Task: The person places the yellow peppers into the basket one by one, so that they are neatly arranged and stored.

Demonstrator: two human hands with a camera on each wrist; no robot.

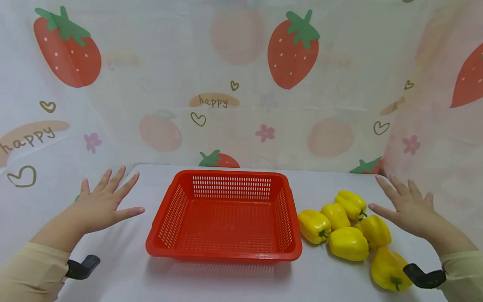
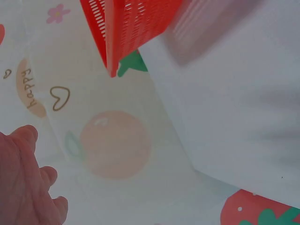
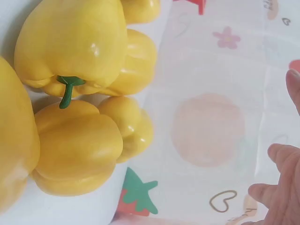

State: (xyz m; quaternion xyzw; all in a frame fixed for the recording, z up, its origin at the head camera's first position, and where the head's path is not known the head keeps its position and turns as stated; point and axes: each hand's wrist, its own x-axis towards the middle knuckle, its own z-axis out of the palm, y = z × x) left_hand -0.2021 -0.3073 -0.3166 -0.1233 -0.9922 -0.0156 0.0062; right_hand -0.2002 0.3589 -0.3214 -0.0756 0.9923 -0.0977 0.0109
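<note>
Peppers [image 1: 348,243], six and yellow, lie clustered at three to four o'clock of the red basket [image 1: 226,255]. Left hand [image 1: 102,206] (nine o'clock) and right hand [image 1: 412,212] (three o'clock) are empty, fingers straight and spread. A low sweep of the right hand could probably set the rounded, lobed peppers rolling. Skins: glossy; stems [image 3: 68,93]: green. Basket: perforated, seemingly rigid plastic; tabletop [image 1: 339,285]: white, matte.

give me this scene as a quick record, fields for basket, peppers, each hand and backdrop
basket: red, perforated walls, on white table
peppers: six, yellow, clustered on the table right of the basket
left hand: fingers spread, holding nothing, left of the basket
right hand: fingers spread, holding nothing, near the peppers
backdrop: pale, strawberry-printed
</note>
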